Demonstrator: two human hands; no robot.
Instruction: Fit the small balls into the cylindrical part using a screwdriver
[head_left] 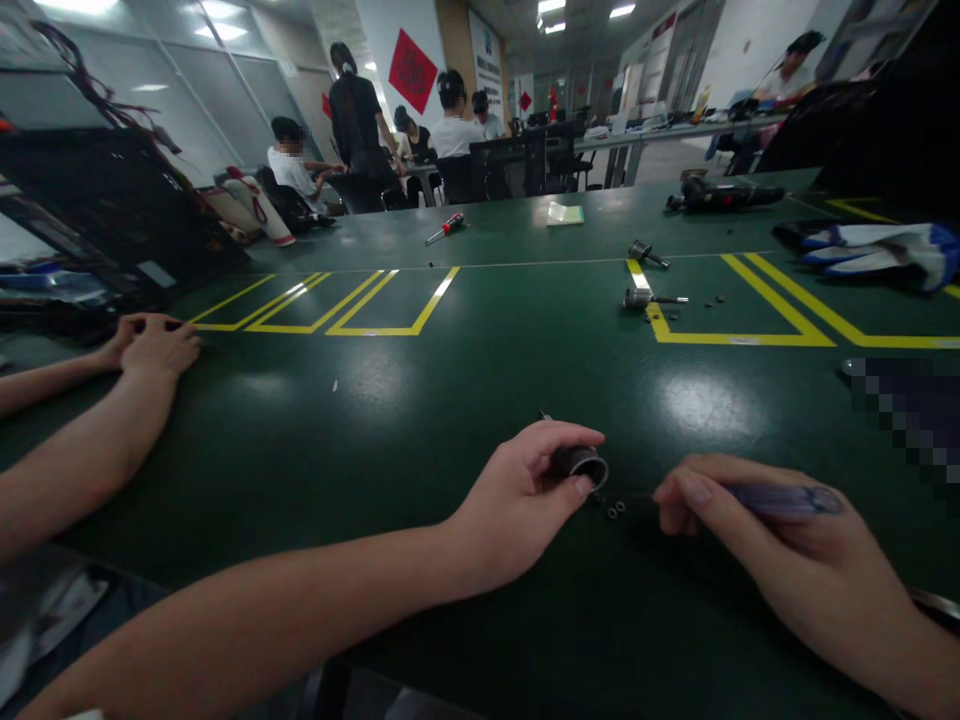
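Observation:
My left hand (525, 495) is closed around a dark metal cup-shaped part (571, 459), its round open mouth turned to the right. A thin shaft tip pokes out behind the fingers, apparently part of the same piece. To its right, my right hand (780, 560) grips a screwdriver by its clear purplish handle (784, 500); the thin blade points left toward the cup and is blurred. Small metal rings (616, 511) lie on the green table (390, 470) just below the cup's mouth, between the two hands.
Two similar cup parts with shafts (639, 298) and small bits lie by the yellow tape (742, 340). Farther off are a red screwdriver (448, 227), a notepad (565, 214), a black tool (724, 193) and gloves (881, 250). Another person's hands (159, 345) are at left.

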